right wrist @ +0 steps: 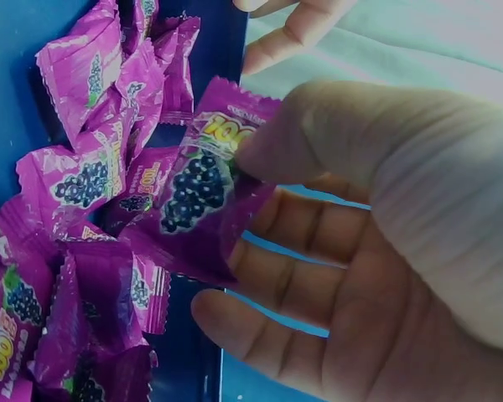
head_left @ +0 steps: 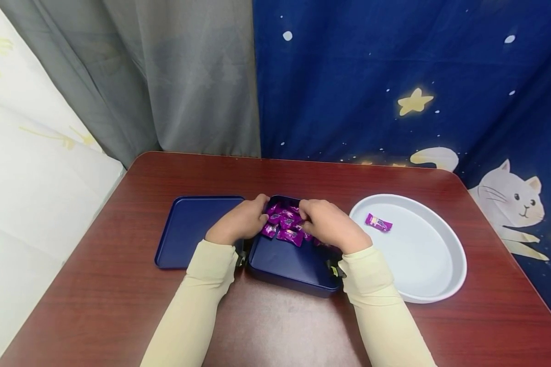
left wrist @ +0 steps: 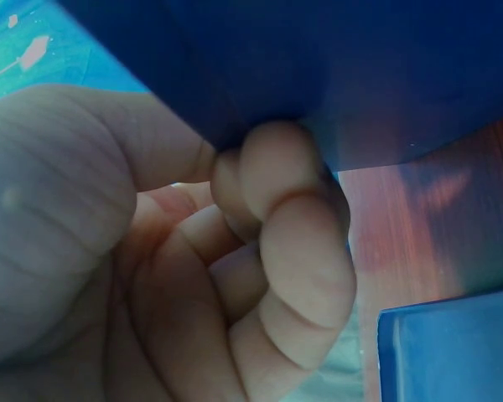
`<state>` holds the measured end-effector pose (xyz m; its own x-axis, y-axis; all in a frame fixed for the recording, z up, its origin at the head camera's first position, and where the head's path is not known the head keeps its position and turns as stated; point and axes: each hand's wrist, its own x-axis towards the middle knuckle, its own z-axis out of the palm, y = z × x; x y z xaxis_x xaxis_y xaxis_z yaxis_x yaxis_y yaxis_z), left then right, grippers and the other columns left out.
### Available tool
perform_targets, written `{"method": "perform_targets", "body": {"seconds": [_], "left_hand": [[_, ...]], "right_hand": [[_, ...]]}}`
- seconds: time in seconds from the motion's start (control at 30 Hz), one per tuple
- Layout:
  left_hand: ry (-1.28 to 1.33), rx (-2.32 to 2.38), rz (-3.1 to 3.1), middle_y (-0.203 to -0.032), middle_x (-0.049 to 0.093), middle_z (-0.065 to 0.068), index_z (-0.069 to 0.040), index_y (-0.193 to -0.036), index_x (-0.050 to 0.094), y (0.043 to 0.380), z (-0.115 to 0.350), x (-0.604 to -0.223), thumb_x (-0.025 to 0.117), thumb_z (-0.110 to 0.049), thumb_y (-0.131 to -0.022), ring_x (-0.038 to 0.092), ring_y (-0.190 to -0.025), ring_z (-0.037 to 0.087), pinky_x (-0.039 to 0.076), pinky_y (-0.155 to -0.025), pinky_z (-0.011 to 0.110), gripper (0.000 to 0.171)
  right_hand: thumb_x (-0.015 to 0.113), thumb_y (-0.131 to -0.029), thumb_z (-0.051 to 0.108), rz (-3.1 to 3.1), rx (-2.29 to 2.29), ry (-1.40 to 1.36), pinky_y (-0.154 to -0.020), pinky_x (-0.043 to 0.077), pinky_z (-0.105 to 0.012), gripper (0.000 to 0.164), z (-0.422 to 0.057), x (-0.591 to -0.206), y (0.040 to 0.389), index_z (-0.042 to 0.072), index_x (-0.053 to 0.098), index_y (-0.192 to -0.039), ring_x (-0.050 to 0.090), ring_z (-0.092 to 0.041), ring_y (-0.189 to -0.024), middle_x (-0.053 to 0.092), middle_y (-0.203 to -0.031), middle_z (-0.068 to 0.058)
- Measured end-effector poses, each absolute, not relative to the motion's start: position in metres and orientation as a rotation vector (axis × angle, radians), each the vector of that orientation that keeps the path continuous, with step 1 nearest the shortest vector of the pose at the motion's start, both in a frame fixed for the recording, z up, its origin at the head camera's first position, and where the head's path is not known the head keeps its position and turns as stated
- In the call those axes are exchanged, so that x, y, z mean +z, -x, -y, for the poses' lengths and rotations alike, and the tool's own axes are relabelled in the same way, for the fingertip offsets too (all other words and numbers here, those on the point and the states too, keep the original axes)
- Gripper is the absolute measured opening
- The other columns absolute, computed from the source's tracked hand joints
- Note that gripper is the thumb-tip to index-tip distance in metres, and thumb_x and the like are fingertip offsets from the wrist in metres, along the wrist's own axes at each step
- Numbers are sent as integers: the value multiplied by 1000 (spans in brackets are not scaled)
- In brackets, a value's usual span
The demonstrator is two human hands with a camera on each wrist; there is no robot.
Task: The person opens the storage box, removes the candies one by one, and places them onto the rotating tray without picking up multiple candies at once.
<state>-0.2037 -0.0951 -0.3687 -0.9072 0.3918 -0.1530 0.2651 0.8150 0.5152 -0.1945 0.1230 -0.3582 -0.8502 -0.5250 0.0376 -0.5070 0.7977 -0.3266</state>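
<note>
A dark blue rectangular box [head_left: 286,262] stands in the middle of the table, with several purple wrapped grape candies [head_left: 290,236] heaped toward its far end. My left hand [head_left: 239,221] grips the box by its left wall, and in the left wrist view its curled fingers [left wrist: 306,260] lie against the blue wall. Over the right side of the box is my right hand [head_left: 332,224]. The right wrist view shows its thumb pressing one candy [right wrist: 193,193] against the fingers, just above the other candies; the remaining fingers are spread behind the box's edge.
To the left lies a flat dark blue lid [head_left: 199,224] with a raised rim. A round white tray [head_left: 422,255] stands on the right, holding a single purple candy [head_left: 378,223]. Curtains hang behind the brown wooden table [head_left: 105,285].
</note>
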Motion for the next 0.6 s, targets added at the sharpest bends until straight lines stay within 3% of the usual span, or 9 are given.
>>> {"method": "perform_targets", "body": {"seconds": [0.2, 0.37, 0.6], "left_hand": [[-496, 725, -2745, -121, 58, 17, -3, -136, 37, 203, 95, -368, 49, -19, -96, 55, -101, 22, 47, -91, 45, 45], [-495, 728, -2744, -121, 58, 16, -3, -136, 37, 204, 95, -369, 49, -19, -96, 55, -102, 23, 47, -92, 45, 45], [-502, 724, -2751, -114, 60, 15, -3, -136, 37, 204, 94, -369, 49, -18, -96, 56, -95, 21, 48, -88, 44, 45]], "right_hand": [[62, -84, 9, -2965, -528, 862, -66, 48, -35, 7, -123, -355, 193, 12, 57, -87, 52, -17, -70, 56, -76, 0], [62, -85, 9, -2993, -539, 872, -76, 52, -39, 15, -123, -353, 192, 9, 62, -99, 54, -18, -78, 62, -88, -3], [62, -85, 8, -3022, -530, 896, -80, 52, -40, 14, -124, -349, 190, 8, 64, -99, 55, -19, -80, 63, -91, -5]]}}
